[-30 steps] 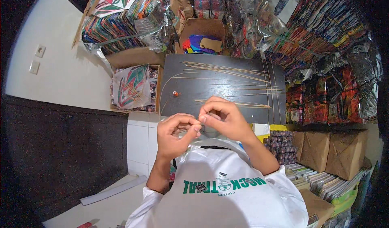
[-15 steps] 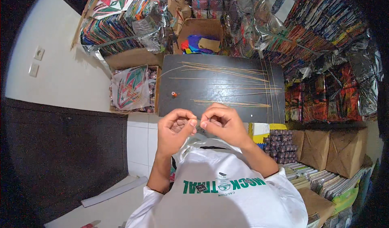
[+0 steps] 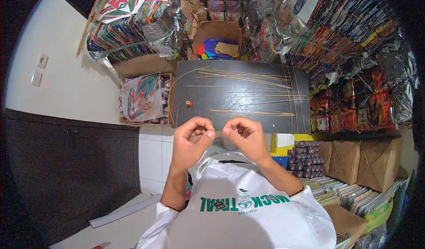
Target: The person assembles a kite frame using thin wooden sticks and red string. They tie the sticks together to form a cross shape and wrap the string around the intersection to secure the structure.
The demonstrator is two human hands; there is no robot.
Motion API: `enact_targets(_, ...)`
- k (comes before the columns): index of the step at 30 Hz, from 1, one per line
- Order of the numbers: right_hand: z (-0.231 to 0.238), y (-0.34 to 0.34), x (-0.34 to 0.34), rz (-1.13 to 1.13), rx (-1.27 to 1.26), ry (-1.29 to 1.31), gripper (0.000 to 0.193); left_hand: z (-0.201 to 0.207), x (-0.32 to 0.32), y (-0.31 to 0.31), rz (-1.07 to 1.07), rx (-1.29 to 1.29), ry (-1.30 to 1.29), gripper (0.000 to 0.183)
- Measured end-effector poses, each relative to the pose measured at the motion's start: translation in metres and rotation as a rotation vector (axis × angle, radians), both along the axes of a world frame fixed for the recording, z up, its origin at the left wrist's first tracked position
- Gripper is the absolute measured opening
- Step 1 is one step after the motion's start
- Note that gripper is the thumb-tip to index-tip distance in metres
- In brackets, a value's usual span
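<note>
My left hand (image 3: pixel 194 142) is closed in a pinch above the near edge of the dark table (image 3: pixel 203 101). A short gap away, my right hand (image 3: pixel 246 138) pinches thumb to forefinger as well. Whatever lies between the fingers is too thin to make out. Beyond the hands, thin bamboo sticks (image 3: pixel 248 77) lie crosswise in loose groups, and a few more cross them at the right end. One thin strip (image 3: pixel 175 81) bows over the table's left edge; where it ends is unclear. A small orange spool of thread (image 3: pixel 189 103) is left of the sticks.
A carton (image 3: pixel 218 29) with coloured material stands behind the table. At its left, a box (image 3: pixel 169 101) bears a printed kite-like sheet (image 3: pixel 142 96). Plastic-wrapped stacks (image 3: pixel 349 28) rise at the back and right. Brown parcels (image 3: pixel 378 165) sit at lower right.
My right hand has moved slightly right, widening the gap between the hands. The thin strip at the table's left edge now bows more steeply. Both pinches stay closed.
</note>
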State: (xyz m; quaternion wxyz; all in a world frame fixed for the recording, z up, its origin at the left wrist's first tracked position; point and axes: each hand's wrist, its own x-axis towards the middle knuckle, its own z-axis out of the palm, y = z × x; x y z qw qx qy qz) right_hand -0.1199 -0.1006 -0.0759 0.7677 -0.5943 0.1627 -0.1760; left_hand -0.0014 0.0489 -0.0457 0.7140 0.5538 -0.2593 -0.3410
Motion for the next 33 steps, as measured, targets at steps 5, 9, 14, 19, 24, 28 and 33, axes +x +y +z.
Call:
enact_targets(5, -0.001, 0.004, -0.001, -0.016, 0.071, 0.066, 0.008, 0.001, -0.004, -0.005, 0.049, 0.027, -0.125, 0.008)
enact_targets(9, 0.014, 0.008, -0.001, 0.018, 0.133, 0.072, 0.010, -0.003, -0.008, -0.006, 0.072, 0.062, -0.160, 0.007)
enact_targets(14, 0.014, 0.010, -0.002, 0.017, 0.163, 0.069, 0.014, 0.000, -0.013, -0.008, 0.095, 0.077, -0.234, 0.008)
enact_targets(19, 0.012, 0.013, -0.002, -0.038, 0.137, 0.055, 0.011, -0.005, -0.015, -0.008, 0.108, 0.101, -0.294, 0.010)
enact_targets(24, 0.012, 0.012, -0.002, -0.051, 0.149, 0.082, 0.011, -0.001, -0.017, -0.011, 0.128, 0.119, -0.379, 0.008)
enact_targets(28, 0.008, 0.008, -0.003, 0.006, 0.229, 0.079, 0.011, -0.001, -0.016, -0.009, 0.076, 0.140, -0.418, 0.011)
enact_targets(33, 0.011, 0.008, -0.002, 0.073, 0.218, 0.017, 0.013, -0.006, -0.016, -0.006, 0.051, 0.090, -0.363, 0.013)
